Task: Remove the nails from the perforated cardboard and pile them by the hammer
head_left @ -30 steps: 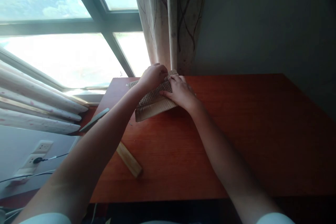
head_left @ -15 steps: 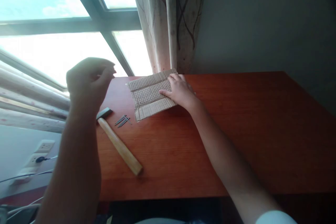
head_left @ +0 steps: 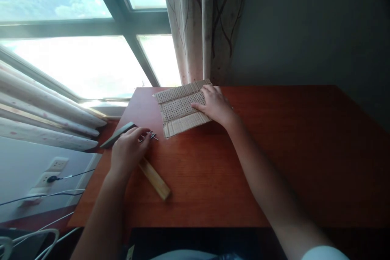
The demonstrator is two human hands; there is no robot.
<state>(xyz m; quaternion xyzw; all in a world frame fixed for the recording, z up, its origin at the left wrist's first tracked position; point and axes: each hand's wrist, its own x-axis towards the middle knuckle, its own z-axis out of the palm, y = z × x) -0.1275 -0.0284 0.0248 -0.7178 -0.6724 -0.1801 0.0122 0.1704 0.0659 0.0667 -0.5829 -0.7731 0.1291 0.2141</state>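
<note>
My left hand (head_left: 129, 148) is over the hammer, its bent thumb and index finger closed at the small pile of nails (head_left: 154, 135). How many nails are between the fingertips is hidden. Beneath that hand lies the hammer, its grey metal head (head_left: 118, 135) to the far left and its pale wooden handle (head_left: 155, 179) pointing toward me. A piece of corrugated cardboard (head_left: 178, 109) full of punched holes rests tilted near the back of the table. My right hand (head_left: 216, 105) holds its right side, with the thumb across the top face.
The reddish-brown wooden table (head_left: 274, 162) reaches far to the right. Behind it are a window (head_left: 85, 65), a patterned curtain (head_left: 210, 28) and a grey wall. Wall sockets (head_left: 48, 176) with cables sit at the lower left, beyond the table's left edge.
My left hand has come down from in front of the window to the nails and now covers part of the hammer. The nails lie more crossed. My right hand stays on the cardboard.
</note>
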